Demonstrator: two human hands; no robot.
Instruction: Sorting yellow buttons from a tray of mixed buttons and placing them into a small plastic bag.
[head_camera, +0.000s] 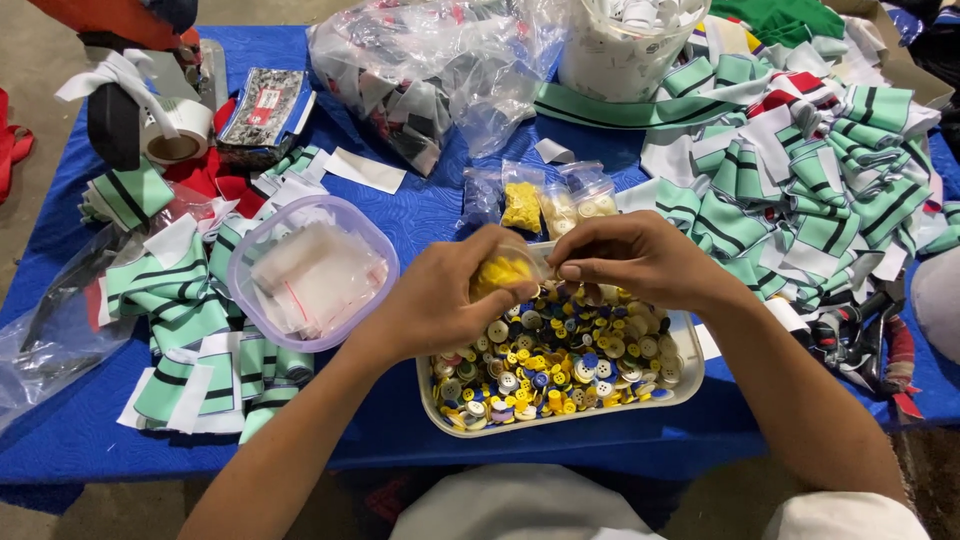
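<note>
Hands over white rectangular tray of mixed buttons (686, 350): left hand (440, 300) and right hand (640, 258) both pinch small clear plastic bag of yellow buttons (505, 270). Filled clear bags (560, 200) lie beyond on blue tablecloth (420, 210); lidded clear tub of empty bags (312, 270) left.

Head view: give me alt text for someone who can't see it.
Both hands, left hand and right hand, hold a small clear bag of yellow buttons over a white tray of mixed buttons on a blue table, with striped fabric pieces beside it.
</note>
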